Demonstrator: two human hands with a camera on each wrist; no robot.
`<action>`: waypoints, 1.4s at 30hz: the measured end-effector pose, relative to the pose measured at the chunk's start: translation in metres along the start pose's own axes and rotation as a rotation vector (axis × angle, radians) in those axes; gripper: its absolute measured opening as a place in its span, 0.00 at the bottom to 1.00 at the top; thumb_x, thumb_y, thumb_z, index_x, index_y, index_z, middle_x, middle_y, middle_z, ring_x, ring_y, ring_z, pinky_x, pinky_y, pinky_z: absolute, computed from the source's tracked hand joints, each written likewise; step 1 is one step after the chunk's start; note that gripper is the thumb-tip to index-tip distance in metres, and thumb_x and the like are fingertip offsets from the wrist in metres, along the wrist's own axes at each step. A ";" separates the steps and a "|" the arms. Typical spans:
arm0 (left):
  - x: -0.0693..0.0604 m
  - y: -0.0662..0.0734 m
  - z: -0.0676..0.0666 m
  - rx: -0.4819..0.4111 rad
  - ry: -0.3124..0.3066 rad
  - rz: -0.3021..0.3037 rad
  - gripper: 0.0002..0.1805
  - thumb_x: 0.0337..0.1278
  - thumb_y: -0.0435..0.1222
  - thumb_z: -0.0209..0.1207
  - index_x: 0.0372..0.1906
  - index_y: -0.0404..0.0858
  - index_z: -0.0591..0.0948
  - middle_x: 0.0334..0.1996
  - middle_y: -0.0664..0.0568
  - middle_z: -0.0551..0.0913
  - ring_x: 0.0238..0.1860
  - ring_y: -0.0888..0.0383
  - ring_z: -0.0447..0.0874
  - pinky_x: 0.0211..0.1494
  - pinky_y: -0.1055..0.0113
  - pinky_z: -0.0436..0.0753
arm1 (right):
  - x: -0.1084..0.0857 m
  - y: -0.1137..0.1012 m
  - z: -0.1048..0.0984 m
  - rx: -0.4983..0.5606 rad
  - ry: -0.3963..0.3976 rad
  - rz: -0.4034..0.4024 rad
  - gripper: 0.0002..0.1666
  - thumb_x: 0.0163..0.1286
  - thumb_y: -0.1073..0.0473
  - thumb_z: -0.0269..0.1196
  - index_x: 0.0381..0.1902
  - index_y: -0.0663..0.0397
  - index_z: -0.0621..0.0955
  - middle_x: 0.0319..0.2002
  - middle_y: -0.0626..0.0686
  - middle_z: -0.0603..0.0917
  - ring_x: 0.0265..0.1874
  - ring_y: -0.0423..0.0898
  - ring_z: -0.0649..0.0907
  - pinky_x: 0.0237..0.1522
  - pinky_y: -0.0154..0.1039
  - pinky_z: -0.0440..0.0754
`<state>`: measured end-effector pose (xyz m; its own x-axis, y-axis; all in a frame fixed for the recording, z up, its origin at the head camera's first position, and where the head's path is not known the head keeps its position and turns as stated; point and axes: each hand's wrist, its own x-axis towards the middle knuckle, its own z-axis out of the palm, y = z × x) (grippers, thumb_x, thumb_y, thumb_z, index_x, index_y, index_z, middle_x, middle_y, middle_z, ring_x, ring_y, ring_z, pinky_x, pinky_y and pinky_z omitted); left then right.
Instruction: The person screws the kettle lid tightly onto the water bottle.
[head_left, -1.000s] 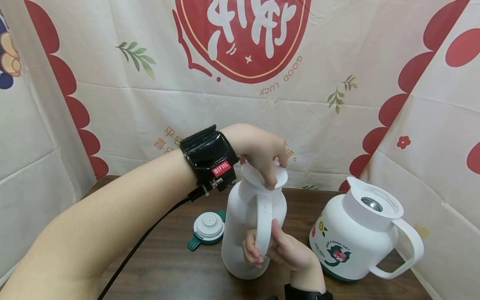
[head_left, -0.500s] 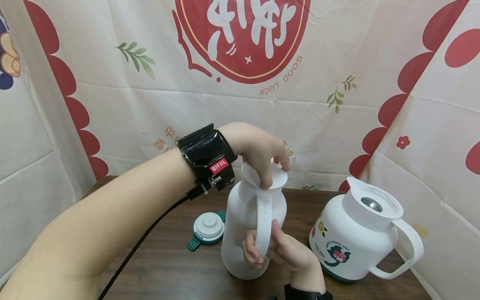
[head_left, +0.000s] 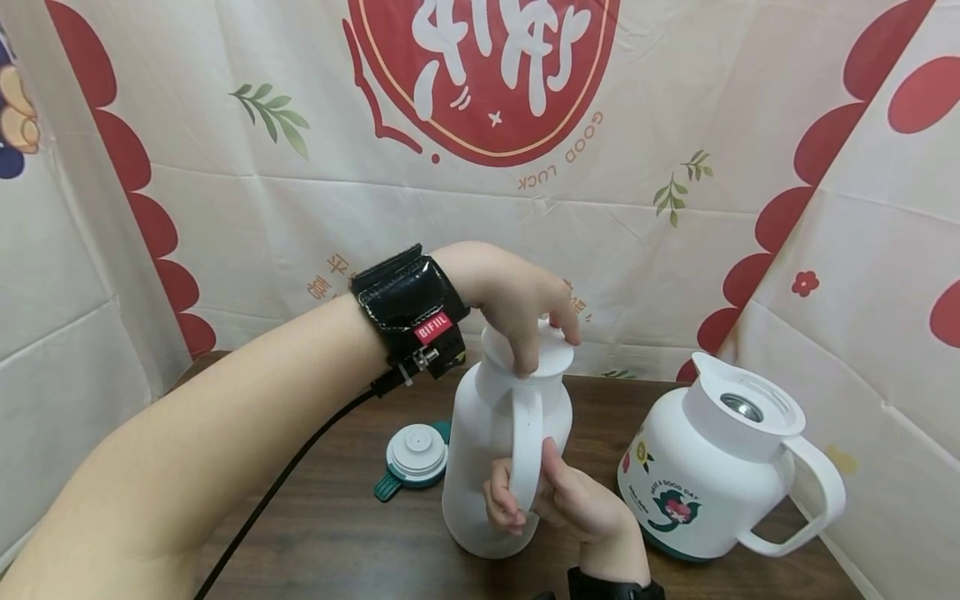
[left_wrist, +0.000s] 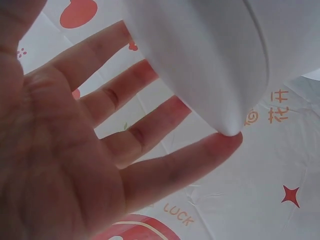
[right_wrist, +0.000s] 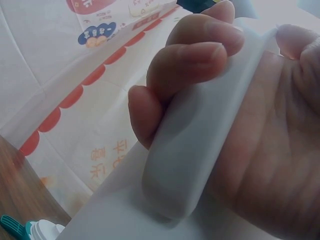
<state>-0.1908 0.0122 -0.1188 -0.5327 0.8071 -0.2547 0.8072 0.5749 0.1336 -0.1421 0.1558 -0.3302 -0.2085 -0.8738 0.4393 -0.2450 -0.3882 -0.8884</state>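
Note:
A tall white thermos jug (head_left: 480, 467) stands upright on the brown table. My left hand (head_left: 517, 300) comes over its top from the left and grips the round white lid (head_left: 557, 354) by the rim. In the left wrist view the fingertips (left_wrist: 227, 142) touch the lid's edge, spread apart; the thumb's contact is out of sight there. Lower down, my right hand (head_left: 581, 500) holds the jug's handle (head_left: 527, 446). The right wrist view shows its fingers (right_wrist: 192, 60) curled round that handle (right_wrist: 200, 130).
A shorter white jug (head_left: 708, 475) with printed pictures stands at the right, its top open and its handle facing right. A white and green stopper (head_left: 417, 454) lies left of the tall jug. A printed cloth (head_left: 450, 217) hangs behind the table. A black cable (head_left: 281, 479) runs from the left wristband.
My left hand and wristband have shifted slightly left, and the front fingertip has slid left along the lid rim. The right hand and the jug have stayed in place.

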 end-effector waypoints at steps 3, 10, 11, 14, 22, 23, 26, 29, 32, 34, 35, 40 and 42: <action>-0.001 0.000 -0.001 -0.002 -0.006 0.018 0.31 0.43 0.36 0.68 0.59 0.50 0.79 0.52 0.57 0.72 0.50 0.57 0.69 0.45 0.62 0.75 | 0.000 0.000 0.000 0.001 -0.006 0.003 0.42 0.72 0.37 0.13 0.30 0.67 0.60 0.25 0.60 0.61 0.23 0.54 0.63 0.27 0.46 0.64; -0.001 -0.002 0.000 -0.004 -0.011 0.024 0.32 0.42 0.35 0.67 0.60 0.52 0.79 0.53 0.57 0.70 0.50 0.58 0.68 0.45 0.62 0.75 | 0.000 0.000 0.000 0.002 -0.004 0.001 0.42 0.72 0.36 0.14 0.30 0.67 0.60 0.24 0.60 0.61 0.23 0.54 0.63 0.27 0.45 0.63; -0.001 -0.002 0.000 -0.009 -0.011 0.022 0.32 0.42 0.35 0.67 0.60 0.52 0.78 0.54 0.57 0.70 0.51 0.57 0.68 0.45 0.62 0.75 | 0.000 0.000 0.000 0.003 -0.004 0.000 0.42 0.72 0.36 0.14 0.30 0.67 0.60 0.24 0.60 0.61 0.23 0.54 0.63 0.26 0.45 0.63; -0.001 -0.003 0.002 -0.019 -0.013 0.015 0.32 0.43 0.36 0.67 0.61 0.53 0.78 0.59 0.56 0.68 0.53 0.57 0.66 0.45 0.63 0.74 | 0.000 0.001 0.000 0.005 -0.006 -0.001 0.42 0.72 0.36 0.13 0.30 0.67 0.60 0.24 0.60 0.61 0.23 0.54 0.63 0.26 0.45 0.63; -0.005 -0.002 0.005 -0.055 -0.011 0.008 0.33 0.45 0.36 0.67 0.62 0.52 0.76 0.56 0.59 0.70 0.52 0.57 0.67 0.46 0.62 0.75 | -0.001 0.002 0.001 0.004 0.003 0.002 0.42 0.72 0.36 0.14 0.30 0.67 0.61 0.25 0.60 0.61 0.23 0.54 0.64 0.27 0.46 0.64; -0.006 -0.002 0.005 -0.059 -0.008 0.008 0.32 0.46 0.36 0.67 0.62 0.53 0.76 0.56 0.59 0.71 0.52 0.57 0.67 0.46 0.62 0.75 | -0.001 0.002 0.001 0.004 0.004 0.002 0.42 0.72 0.36 0.14 0.30 0.67 0.61 0.25 0.60 0.62 0.23 0.54 0.64 0.28 0.46 0.64; -0.006 -0.002 0.005 -0.067 0.020 0.025 0.31 0.47 0.39 0.68 0.62 0.52 0.76 0.57 0.58 0.70 0.52 0.58 0.68 0.47 0.62 0.75 | 0.000 0.002 0.001 0.004 0.005 0.000 0.42 0.72 0.36 0.14 0.30 0.67 0.61 0.25 0.60 0.61 0.23 0.54 0.64 0.28 0.46 0.64; -0.004 -0.001 0.006 -0.077 0.057 0.051 0.30 0.50 0.41 0.66 0.62 0.50 0.76 0.57 0.55 0.72 0.51 0.58 0.71 0.47 0.62 0.75 | 0.000 0.002 0.002 0.003 0.005 -0.004 0.42 0.72 0.37 0.14 0.30 0.67 0.61 0.24 0.60 0.61 0.23 0.54 0.64 0.28 0.46 0.63; -0.002 0.001 0.007 -0.089 0.097 0.058 0.28 0.53 0.42 0.63 0.62 0.45 0.75 0.56 0.51 0.75 0.50 0.58 0.73 0.47 0.62 0.77 | 0.001 0.002 0.002 -0.005 0.002 -0.008 0.42 0.72 0.37 0.14 0.31 0.67 0.61 0.24 0.61 0.61 0.23 0.55 0.63 0.27 0.47 0.63; -0.002 0.002 0.007 -0.093 0.126 0.031 0.28 0.55 0.43 0.62 0.62 0.43 0.75 0.55 0.51 0.76 0.49 0.57 0.74 0.47 0.63 0.77 | 0.001 0.001 0.002 -0.005 0.005 -0.007 0.42 0.72 0.37 0.15 0.31 0.67 0.61 0.24 0.60 0.61 0.23 0.55 0.64 0.28 0.47 0.63; -0.003 0.003 0.007 -0.094 0.141 0.014 0.28 0.56 0.43 0.62 0.62 0.42 0.75 0.54 0.51 0.77 0.49 0.57 0.74 0.46 0.64 0.77 | 0.001 0.001 0.002 -0.005 0.007 -0.005 0.42 0.72 0.36 0.15 0.31 0.67 0.61 0.24 0.60 0.62 0.23 0.54 0.64 0.28 0.46 0.64; -0.008 0.008 0.007 -0.116 0.185 -0.136 0.22 0.56 0.47 0.62 0.54 0.42 0.79 0.44 0.53 0.79 0.42 0.55 0.76 0.33 0.62 0.81 | 0.001 0.001 0.002 0.001 0.008 0.000 0.42 0.72 0.36 0.15 0.31 0.67 0.61 0.25 0.61 0.61 0.23 0.54 0.63 0.27 0.46 0.63; -0.009 0.010 0.008 -0.137 0.188 -0.197 0.20 0.56 0.48 0.62 0.50 0.41 0.79 0.40 0.52 0.80 0.40 0.54 0.76 0.31 0.60 0.81 | 0.000 0.002 0.002 -0.001 0.004 -0.001 0.42 0.72 0.36 0.14 0.31 0.68 0.61 0.24 0.61 0.61 0.23 0.55 0.63 0.26 0.46 0.63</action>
<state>-0.1764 0.0098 -0.1224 -0.7238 0.6814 -0.1086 0.6485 0.7256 0.2300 -0.1403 0.1542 -0.3318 -0.2125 -0.8721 0.4409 -0.2457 -0.3890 -0.8879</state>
